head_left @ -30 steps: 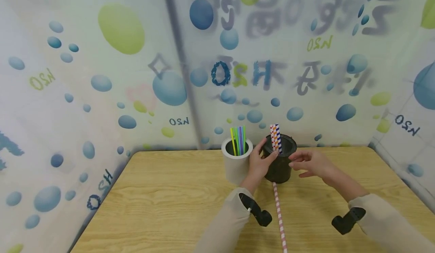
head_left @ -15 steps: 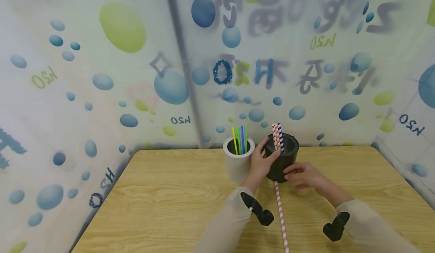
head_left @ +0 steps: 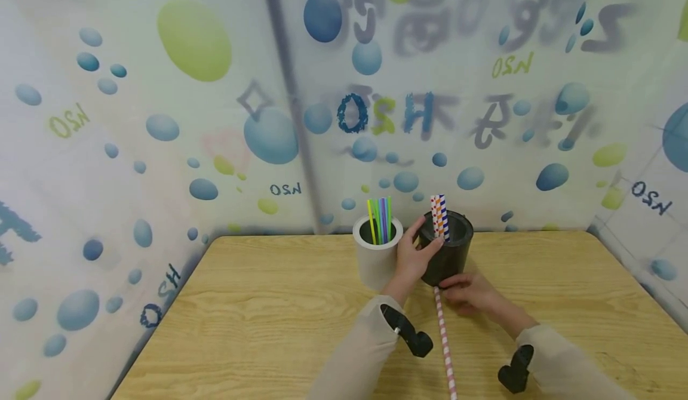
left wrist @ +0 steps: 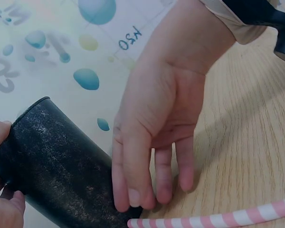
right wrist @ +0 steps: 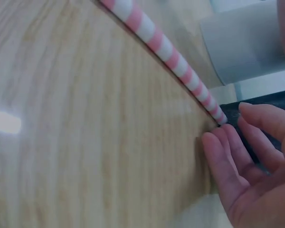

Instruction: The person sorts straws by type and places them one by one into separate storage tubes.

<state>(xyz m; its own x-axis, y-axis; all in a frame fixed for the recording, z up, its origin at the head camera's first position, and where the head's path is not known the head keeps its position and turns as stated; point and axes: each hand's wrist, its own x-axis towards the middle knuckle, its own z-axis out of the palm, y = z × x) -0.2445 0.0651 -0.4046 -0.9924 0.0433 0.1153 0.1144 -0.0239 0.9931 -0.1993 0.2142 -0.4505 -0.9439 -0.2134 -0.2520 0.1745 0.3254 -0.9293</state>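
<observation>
My left hand holds the left side of a black cup, its thumb near several patterned paper straws standing in the cup. A long pink-and-white striped paper straw lies on the table, its far end at the cup's base. Beside that end is my right hand, fingers relaxed and nothing gripped. In the right wrist view its fingertips lie close to the tip of the striped straw; whether they touch it I cannot tell.
A white cup with several coloured straws stands to the left of the black one, close to my left hand. Behind the wooden table hangs a printed backdrop.
My right hand has come down and left, from the black cup's right side to its base near the striped straw's end. The left hand keeps its hold on the black cup.
</observation>
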